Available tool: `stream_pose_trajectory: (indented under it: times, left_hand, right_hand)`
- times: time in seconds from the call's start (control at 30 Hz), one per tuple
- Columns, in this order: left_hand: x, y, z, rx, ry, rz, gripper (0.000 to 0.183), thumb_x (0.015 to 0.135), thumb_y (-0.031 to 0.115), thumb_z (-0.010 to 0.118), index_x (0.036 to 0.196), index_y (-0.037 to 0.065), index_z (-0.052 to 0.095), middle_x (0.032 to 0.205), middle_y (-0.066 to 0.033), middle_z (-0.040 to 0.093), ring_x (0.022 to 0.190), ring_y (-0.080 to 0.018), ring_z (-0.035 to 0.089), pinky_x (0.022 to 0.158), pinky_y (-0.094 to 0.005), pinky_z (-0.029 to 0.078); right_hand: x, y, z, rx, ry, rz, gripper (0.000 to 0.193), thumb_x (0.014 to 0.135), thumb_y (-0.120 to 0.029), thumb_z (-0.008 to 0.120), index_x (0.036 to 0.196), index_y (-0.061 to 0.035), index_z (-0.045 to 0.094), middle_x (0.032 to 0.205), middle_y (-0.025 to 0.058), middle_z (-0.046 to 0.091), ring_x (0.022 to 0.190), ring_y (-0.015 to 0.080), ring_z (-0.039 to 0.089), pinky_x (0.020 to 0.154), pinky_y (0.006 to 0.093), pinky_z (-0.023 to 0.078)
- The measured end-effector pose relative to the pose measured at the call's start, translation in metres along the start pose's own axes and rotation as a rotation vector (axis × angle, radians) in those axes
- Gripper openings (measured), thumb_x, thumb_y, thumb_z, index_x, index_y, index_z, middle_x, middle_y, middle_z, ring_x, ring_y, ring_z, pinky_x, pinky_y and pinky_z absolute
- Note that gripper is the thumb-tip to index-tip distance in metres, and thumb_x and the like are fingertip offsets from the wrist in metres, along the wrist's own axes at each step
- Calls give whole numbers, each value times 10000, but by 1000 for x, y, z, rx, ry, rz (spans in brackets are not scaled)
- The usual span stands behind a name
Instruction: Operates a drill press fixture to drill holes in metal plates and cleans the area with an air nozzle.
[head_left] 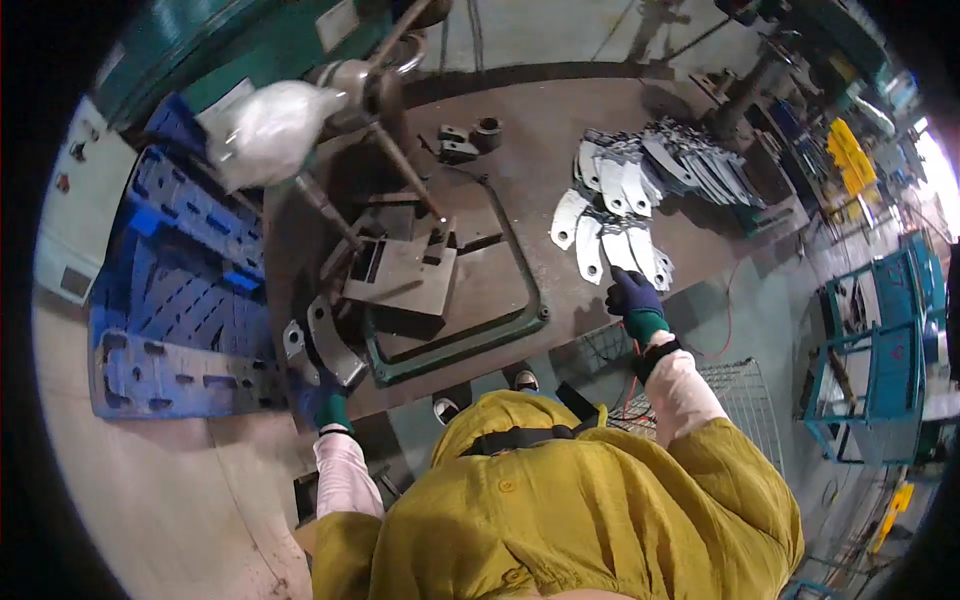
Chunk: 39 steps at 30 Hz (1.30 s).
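My right hand (634,294), in a dark blue glove with a green cuff, is at the near end of a spread of curved silver metal plates. Its fingers close on the lower end of one curved metal plate (619,249). Low at the table's left front corner is my left hand (318,398), gloved alike and mostly in shadow. It touches the lower ends of a small plate with a hole (295,342) and a wider curved plate (329,338); its fingers are hidden. Between my hands stands a press fixture with a flat steel block (405,282).
A green raised frame (540,312) surrounds the fixture. Press handle bars (408,170) and a plastic-wrapped bundle (275,130) hang over it. More plates (690,165) are heaped at the back right. Blue pallets (190,290) stand left; a wire basket (735,385) and blue racks (875,340) are right.
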<state>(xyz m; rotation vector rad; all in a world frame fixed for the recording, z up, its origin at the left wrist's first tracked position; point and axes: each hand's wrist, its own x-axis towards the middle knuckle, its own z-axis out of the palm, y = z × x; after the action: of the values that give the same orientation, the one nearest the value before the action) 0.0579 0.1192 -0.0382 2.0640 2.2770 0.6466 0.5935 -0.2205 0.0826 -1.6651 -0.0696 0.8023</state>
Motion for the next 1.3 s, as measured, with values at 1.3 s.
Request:
stream_pose_trajectory:
  times: [1.3]
  left_hand:
    - [-65,200,-149,-747,-233,742,414,879,262,668,1221,39,602,1176,-157,642,1009,-283,650,897,-374,509]
  right_hand:
    - [-43,-111,23,-589,-328,-309,380,917,-351,565,1074,-22,674,748,39,644,629,112,552,627,279,466]
